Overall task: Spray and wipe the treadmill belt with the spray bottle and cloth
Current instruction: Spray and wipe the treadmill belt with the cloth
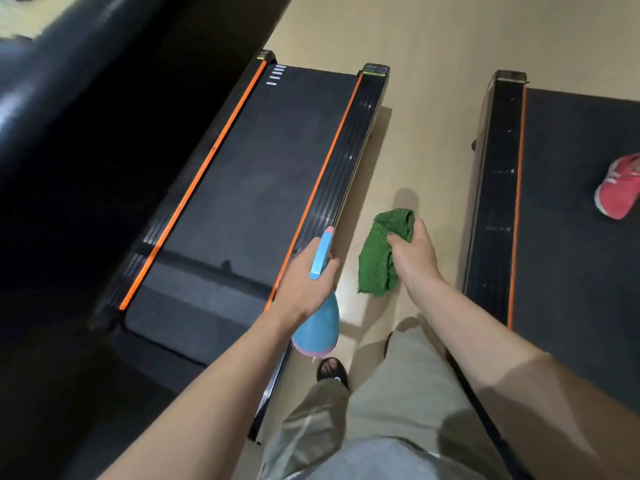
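My left hand (304, 271) grips the neck of a light-blue plastic spray bottle with a pink base (320, 311), fingers curled round it, nozzle aimed forward over the ribbed right side rail of the treadmill. The dark treadmill belt with orange edge stripes (242, 174) lies ahead and to the left of me. My right hand (414, 252) clutches a green terry cloth (381, 251), which hangs over the beige floor (426, 98) between two treadmills. A pink shoe (620, 190) rests on the second treadmill's belt (571, 202).
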Motion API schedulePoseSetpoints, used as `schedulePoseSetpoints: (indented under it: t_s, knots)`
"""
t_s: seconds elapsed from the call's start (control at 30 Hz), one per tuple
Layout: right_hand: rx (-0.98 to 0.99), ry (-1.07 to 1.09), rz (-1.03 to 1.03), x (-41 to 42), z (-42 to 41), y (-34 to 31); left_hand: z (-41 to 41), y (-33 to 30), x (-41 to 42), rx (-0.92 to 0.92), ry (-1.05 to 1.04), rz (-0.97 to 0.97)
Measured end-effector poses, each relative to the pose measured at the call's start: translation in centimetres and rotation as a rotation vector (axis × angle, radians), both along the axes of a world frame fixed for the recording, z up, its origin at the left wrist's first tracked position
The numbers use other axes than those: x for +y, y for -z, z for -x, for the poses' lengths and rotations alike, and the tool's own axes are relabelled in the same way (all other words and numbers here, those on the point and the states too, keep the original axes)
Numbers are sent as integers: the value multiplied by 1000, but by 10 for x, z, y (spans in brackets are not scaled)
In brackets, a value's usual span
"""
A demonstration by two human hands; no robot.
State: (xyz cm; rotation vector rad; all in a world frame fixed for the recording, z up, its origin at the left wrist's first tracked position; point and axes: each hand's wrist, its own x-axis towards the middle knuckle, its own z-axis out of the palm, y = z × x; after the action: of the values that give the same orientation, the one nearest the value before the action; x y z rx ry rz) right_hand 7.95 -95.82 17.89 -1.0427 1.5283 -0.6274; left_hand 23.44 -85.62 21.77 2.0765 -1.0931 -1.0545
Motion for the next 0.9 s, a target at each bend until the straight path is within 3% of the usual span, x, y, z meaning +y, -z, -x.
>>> schedulePoseSetpoints:
  t_s: [0.17, 0.47, 0.63, 0.9]
  knots:
    - [30, 47, -56, -53, -14, 28, -15, 27, -48, 37, -157, -79]
    - [57, -216, -3, -136, -72, 85, -44, 101, -113, 98, -517, 21]
    - [-142, -254, 46, -157, -117, 130, -71, 159, -126, 109, -595, -4]
    - [-109, -458, 135, -166, -185, 269, -122, 274, -116, 20, -672, -43]
